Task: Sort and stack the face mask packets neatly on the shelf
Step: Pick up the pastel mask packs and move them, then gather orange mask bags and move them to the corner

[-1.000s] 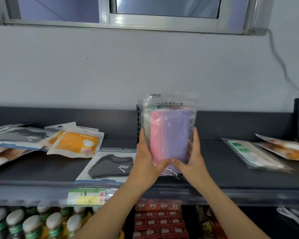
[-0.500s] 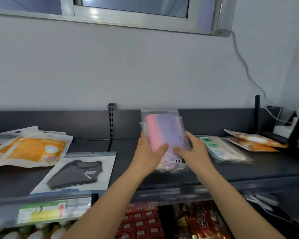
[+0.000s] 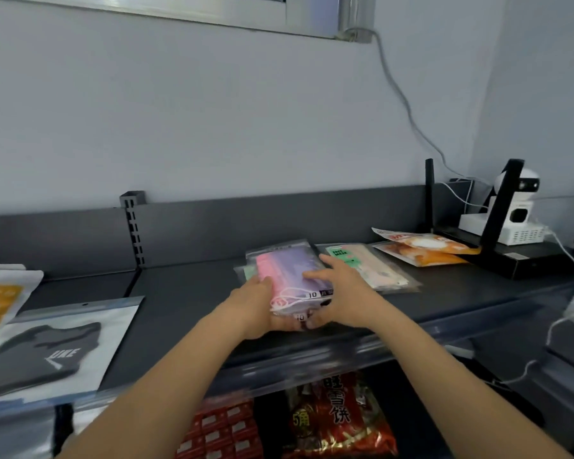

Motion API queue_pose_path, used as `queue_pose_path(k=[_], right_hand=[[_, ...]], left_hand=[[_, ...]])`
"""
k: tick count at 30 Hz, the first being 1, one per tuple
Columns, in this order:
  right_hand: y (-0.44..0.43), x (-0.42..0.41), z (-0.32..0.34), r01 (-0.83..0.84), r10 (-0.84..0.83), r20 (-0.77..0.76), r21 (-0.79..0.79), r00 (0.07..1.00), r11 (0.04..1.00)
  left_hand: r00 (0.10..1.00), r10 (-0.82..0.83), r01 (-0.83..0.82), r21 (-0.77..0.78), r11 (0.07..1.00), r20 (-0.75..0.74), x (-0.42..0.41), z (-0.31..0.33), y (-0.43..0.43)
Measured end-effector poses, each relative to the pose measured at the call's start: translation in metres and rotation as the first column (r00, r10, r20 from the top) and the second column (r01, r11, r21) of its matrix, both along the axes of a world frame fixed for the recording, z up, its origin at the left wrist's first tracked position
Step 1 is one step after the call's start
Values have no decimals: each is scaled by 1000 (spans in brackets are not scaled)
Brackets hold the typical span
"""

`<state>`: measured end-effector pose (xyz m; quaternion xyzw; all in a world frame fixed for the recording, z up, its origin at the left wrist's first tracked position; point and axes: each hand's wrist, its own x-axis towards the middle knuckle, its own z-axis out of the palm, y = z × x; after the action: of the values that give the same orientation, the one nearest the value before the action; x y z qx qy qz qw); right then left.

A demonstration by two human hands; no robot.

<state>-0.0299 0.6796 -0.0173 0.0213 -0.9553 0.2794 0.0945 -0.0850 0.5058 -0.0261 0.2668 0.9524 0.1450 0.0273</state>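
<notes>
packets (image 3: 292, 263) (pink, lilac masks inside) | left hand (image 3: 256, 308), right hand (image 3: 343, 291) gripping | on shelf (image 3: 186, 293)

Pale grey wall (image 3: 212, 111) is taking up most of the view, with a window frame (image 3: 179, 9) running along the top and daylight glaring off it. A grey cable (image 3: 402, 94) is hanging down from the frame's right end toward the corner. Below, a dark grey metal shelf (image 3: 186, 293) is stretching across, a slotted upright (image 3: 134, 226) sticking up at its back panel (image 3: 279, 217). A white camera (image 3: 519, 207) is sitting at the far right.
</notes>
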Motion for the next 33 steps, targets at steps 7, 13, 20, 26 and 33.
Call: queue_pose_path(k=[7,13,20,26,33], right_hand=[[19,-15,-7,12,43,-124,412,991,911],[22,-27,-8,-20,59,-93,372,994,928],[8,-21,-2,-72,93,-38,371,995,926],[-17,-21,5,-10,40,-41,549,998,836],[-101,-34,14,-302,364,-33,490,931,818]], left_hand=[[997,55,-58,-76,995,-46,-19,1,34],[997,57,-57,-8,998,-48,-29,2,42],[999,34,-34,2,999,18,-21,6,15],[996,19,-28,-104,994,-89,-4,9,1],[965,97,-140,-163,977,-244,26,17,-84]])
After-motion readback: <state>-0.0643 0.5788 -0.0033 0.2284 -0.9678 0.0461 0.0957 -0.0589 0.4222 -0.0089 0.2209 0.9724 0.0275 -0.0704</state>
